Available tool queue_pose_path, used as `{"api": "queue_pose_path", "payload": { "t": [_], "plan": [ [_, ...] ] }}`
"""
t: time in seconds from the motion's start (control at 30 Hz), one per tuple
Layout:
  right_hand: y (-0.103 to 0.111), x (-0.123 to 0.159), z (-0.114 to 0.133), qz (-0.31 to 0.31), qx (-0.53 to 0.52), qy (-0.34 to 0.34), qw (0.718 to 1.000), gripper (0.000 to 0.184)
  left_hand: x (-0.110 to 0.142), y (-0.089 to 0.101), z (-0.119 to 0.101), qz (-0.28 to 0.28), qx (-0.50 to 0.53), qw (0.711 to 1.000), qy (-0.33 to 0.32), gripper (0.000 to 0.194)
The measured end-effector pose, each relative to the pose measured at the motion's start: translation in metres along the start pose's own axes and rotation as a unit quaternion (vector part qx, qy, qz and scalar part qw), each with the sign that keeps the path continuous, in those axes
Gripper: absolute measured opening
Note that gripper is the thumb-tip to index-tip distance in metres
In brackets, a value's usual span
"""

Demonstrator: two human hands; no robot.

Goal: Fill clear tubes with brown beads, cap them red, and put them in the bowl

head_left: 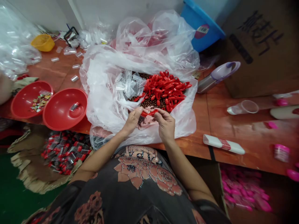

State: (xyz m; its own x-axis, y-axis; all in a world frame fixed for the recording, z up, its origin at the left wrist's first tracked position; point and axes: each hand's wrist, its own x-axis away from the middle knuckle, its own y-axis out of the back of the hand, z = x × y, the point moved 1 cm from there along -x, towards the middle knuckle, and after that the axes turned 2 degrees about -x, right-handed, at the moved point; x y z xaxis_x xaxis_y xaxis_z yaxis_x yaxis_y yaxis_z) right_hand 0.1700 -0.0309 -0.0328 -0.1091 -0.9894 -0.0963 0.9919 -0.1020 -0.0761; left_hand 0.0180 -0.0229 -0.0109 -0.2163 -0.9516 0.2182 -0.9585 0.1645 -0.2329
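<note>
In the middle of the head view, my left hand and my right hand meet over an opened plastic bag. The fingertips of both are closed on a small, glossy red plastic piece; whether it is one part or two joined ones I cannot tell. Just beyond my fingers lies a heap of similar red pieces on small round brown balls. Clear plastic tubes are piled left of the red heap, inside the same bag.
Two red bowls stand on the left, one holding small colourful bits. Below is a box of red-capped clear tubes. A bottle, a clear cup, a white packet and a large carton are on the right.
</note>
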Motion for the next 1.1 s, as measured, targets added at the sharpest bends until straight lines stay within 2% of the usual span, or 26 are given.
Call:
{"api": "queue_pose_path", "payload": {
  "t": [0.1, 0.17, 0.27, 0.37, 0.43, 0.57, 0.67, 0.73, 0.93, 1.1],
  "plan": [
    [0.0, -0.003, 0.015, 0.046, 0.094, 0.071, 0.992, 0.03, 0.004, -0.004, 0.003, 0.012, -0.03, 0.999, -0.009, 0.057],
    [-0.001, -0.002, 0.022, 0.103, 0.179, 0.135, 0.969, 0.036, 0.007, -0.007, 0.002, 0.01, -0.041, 0.999, -0.017, 0.06],
    [-0.003, 0.002, 0.023, 0.174, 0.278, 0.204, 0.922, 0.062, 0.009, -0.009, -0.001, 0.001, -0.043, 0.999, -0.021, 0.069],
    [-0.003, 0.004, 0.021, 0.2, 0.303, 0.227, 0.904, 0.081, 0.011, -0.009, -0.003, 0.0, -0.031, 1.0, -0.001, 0.078],
    [-0.003, 0.004, 0.02, 0.206, 0.29, 0.22, 0.909, 0.075, 0.012, -0.008, -0.005, 0.001, -0.037, 0.999, 0.005, 0.08],
    [-0.001, 0.003, 0.025, 0.173, 0.202, 0.15, 0.952, 0.039, 0.015, -0.007, -0.01, 0.018, -0.074, 0.997, 0.004, 0.085],
    [0.0, 0.004, 0.028, 0.149, 0.156, 0.121, 0.969, 0.034, 0.017, -0.005, -0.012, 0.032, -0.099, 0.995, -0.005, 0.085],
    [0.001, 0.005, 0.029, 0.158, 0.166, 0.144, 0.963, 0.035, 0.017, -0.003, -0.012, 0.038, -0.107, 0.993, -0.01, 0.083],
    [0.005, 0.001, 0.03, 0.214, 0.27, 0.236, 0.909, 0.043, 0.017, -0.002, -0.014, 0.028, -0.132, 0.991, -0.022, 0.081],
    [0.009, -0.003, 0.033, 0.231, 0.282, 0.258, 0.895, 0.041, 0.016, 0.003, -0.012, 0.057, -0.176, 0.982, -0.042, 0.079]
  ]
}}
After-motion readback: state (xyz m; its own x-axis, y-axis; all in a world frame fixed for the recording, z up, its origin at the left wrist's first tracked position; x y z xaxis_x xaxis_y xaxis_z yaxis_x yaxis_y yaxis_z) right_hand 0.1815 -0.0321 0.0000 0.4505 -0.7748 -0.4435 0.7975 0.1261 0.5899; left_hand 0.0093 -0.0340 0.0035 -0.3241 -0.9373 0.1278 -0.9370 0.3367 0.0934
